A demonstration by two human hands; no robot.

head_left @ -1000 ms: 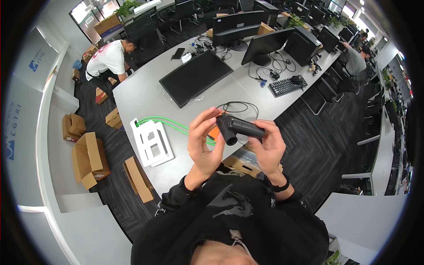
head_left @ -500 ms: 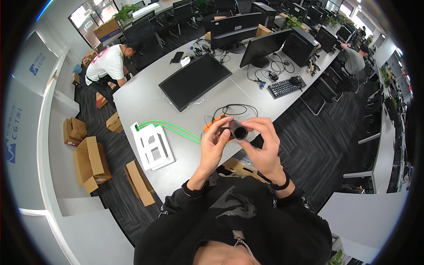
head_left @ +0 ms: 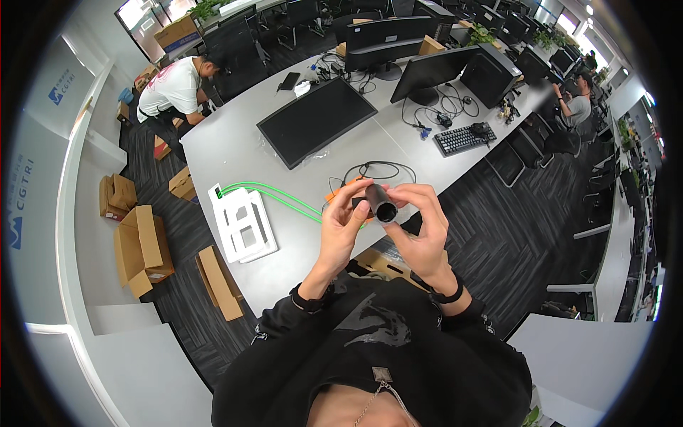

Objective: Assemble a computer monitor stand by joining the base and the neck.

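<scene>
In front of my chest I hold a short black tube-shaped thing, its round dark opening facing me. My left hand grips its left side, with a small black part showing by the thumb. My right hand pinches the tube from the right, thumb near the open end and fingers over the top. Partly hidden behind my hands, an orange thing lies on the table beside a black cable. Two strands of green cable run from the left toward my left hand.
White moulded packing lies on the grey-white table. Farther off are a flat dark screen, monitors and a keyboard. Cardboard boxes stand on the floor at left. One person bends there; another sits far right.
The tube has tilted in my hands, so more of its length shows above the opening. My view has shifted slightly. The person at far right has straightened up.
</scene>
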